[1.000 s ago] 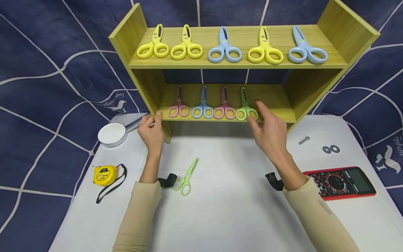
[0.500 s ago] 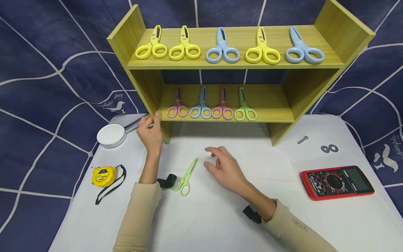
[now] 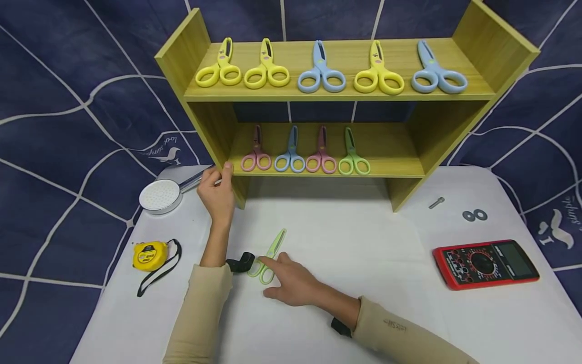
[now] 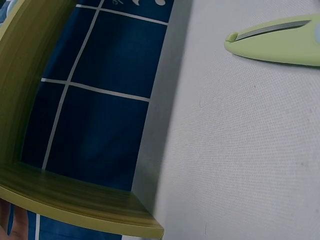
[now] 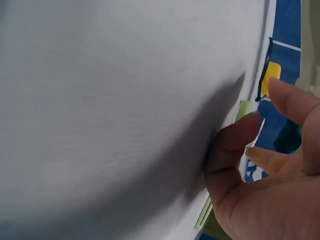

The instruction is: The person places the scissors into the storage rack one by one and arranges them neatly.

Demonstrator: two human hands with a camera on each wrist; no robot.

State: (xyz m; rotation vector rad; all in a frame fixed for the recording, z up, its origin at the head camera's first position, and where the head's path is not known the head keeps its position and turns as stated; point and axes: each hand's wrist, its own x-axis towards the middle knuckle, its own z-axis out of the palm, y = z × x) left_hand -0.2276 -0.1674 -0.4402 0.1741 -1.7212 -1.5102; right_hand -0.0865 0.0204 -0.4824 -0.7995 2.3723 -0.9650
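A light green pair of scissors [image 3: 274,248] lies on the white table [image 3: 345,242], blades pointing up and to the right. My right hand [image 3: 277,275] rests at its handles, fingertips touching them, with no closed grip visible. In the right wrist view, a green sliver of the scissors [image 5: 243,109] shows past my fingers [image 5: 235,145]. My left hand [image 3: 218,174] grips the front edge of the wooden shelf's left side panel [image 3: 200,106]. The left wrist view shows the scissors' blade tip [image 4: 275,42] and the shelf's underside [image 4: 75,200].
Several yellow and blue scissors [image 3: 321,71] line the top shelf, and several small ones [image 3: 291,151] the lower shelf, whose right end is bare wood. On the table are a shower head [image 3: 161,194], a yellow tape measure [image 3: 150,254], a red multimeter [image 3: 486,263], a bolt [image 3: 436,203] and washers [image 3: 474,216].
My right hand left the green scissors on the lower shelf and came down and left across the table to the loose green scissors' handles. My left hand stayed on the shelf.
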